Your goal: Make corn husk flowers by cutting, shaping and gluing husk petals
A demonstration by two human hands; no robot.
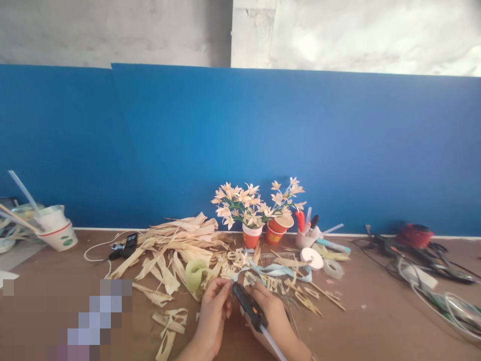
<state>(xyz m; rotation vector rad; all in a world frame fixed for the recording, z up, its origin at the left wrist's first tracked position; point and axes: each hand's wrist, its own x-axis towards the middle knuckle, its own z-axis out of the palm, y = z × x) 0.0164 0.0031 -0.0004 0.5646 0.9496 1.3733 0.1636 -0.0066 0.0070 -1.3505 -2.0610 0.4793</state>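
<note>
My right hand [268, 306] is wrapped round a black hot glue gun [248, 307], with a translucent glue stick [273, 343] running out of its rear. Close beside it, my left hand [214, 313] is closed in a pinch near the gun's front end. What its fingertips hold is too small to make out. Just beyond the fingertips are a small pale flower [244, 259] and a light blue twisted strip [278, 271]. Dried corn husks [180, 245] are heaped to the left and behind my hands, with a curled green strip [196, 273] at their front.
Husk flowers [244, 200] stand in a paper cup [251, 235] by the blue partition [240, 135]. More orange cups [276, 233], a pen cup [305, 238] and a tape roll [333, 268] are to their right. Cables [409, 281] lie far right; a white cup [62, 235] stands left.
</note>
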